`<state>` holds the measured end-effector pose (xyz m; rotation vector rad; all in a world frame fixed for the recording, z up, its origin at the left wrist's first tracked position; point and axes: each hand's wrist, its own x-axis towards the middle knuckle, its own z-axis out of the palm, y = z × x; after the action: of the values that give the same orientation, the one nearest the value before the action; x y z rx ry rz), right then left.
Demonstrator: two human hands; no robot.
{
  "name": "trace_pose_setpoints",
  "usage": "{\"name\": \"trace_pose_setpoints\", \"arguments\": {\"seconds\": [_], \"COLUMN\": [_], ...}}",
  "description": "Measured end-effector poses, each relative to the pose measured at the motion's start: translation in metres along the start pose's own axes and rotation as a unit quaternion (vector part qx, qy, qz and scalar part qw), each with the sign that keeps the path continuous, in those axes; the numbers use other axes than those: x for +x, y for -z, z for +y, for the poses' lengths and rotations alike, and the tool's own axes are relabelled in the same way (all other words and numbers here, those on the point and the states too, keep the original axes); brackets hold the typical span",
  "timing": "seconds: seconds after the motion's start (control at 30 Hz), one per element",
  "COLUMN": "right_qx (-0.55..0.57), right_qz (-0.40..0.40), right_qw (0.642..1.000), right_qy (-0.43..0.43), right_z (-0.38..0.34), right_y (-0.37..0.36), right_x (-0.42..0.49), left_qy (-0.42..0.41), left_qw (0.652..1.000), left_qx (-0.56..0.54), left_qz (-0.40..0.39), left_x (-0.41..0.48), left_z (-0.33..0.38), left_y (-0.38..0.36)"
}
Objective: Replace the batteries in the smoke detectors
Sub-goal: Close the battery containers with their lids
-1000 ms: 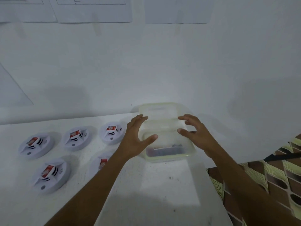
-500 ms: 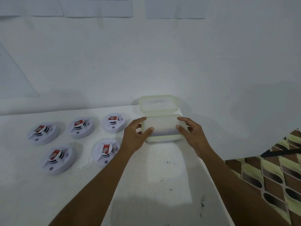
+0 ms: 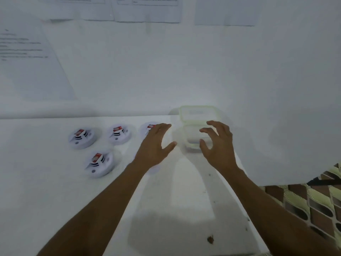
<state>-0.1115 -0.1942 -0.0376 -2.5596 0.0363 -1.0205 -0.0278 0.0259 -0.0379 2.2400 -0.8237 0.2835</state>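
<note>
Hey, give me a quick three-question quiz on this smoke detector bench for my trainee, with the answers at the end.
1. True or false: the left hand holds nothing.
2. Where does the lid lie relative to the container? A: on top of it. B: behind it. C: to its left.
3. How many smoke detectors show whole, with nothing covering them?

Key: 1 true; 2 B; 3 three.

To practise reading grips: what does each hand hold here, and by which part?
Nothing is held. The left hand is spread beside the plastic box; the right hand hangs loosely curled over it.
</note>
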Motion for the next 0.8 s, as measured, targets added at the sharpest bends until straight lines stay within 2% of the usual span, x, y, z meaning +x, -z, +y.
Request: {"name": "trace_pose_setpoints", "arguments": {"seconds": [0.1, 0.17, 0.27, 0.37, 0.47, 0.67, 0.8], "right_qx": [0.069, 0.097, 0.126, 0.126, 0.106, 0.109, 0.110], "right_qz": [-0.057, -0.105, -0.185, -0.232, -0.224, -0.161, -0.167], "right_qw": [0.994, 0.987, 0.974, 0.962, 0.966, 0.971, 0.966], "right_qy": [0.066, 0.069, -0.021, -0.075, -0.078, -0.140, -0.165], "right_z": [-0.051, -0.076, -0.112, -0.137, -0.157, -0.192, -0.193], "right_y": [-0.024, -0.045, -0.070, -0.093, -0.114, -0.125, -0.124], "right_x": [-0.010, -0.019, -0.036, -0.050, -0.057, -0.072, -0.074], "left_qy": [-0.004, 0.015, 0.043, 0.101, 0.134, 0.126, 0.137], "left_qw": [0.998, 0.994, 0.981, 0.984, 0.990, 0.990, 0.988], "left_qx": [0.058, 0.107, 0.189, 0.144, 0.048, -0.003, -0.040], "left_qz": [0.006, 0.012, 0.027, 0.015, 0.010, 0.059, 0.051], "left_x": [-0.028, -0.053, -0.095, -0.124, -0.139, -0.152, -0.155], "left_z": [-0.041, -0.071, -0.112, -0.144, -0.162, -0.170, -0.167], "left_y": [0.039, 0.062, 0.095, 0.119, 0.138, 0.142, 0.144]}}
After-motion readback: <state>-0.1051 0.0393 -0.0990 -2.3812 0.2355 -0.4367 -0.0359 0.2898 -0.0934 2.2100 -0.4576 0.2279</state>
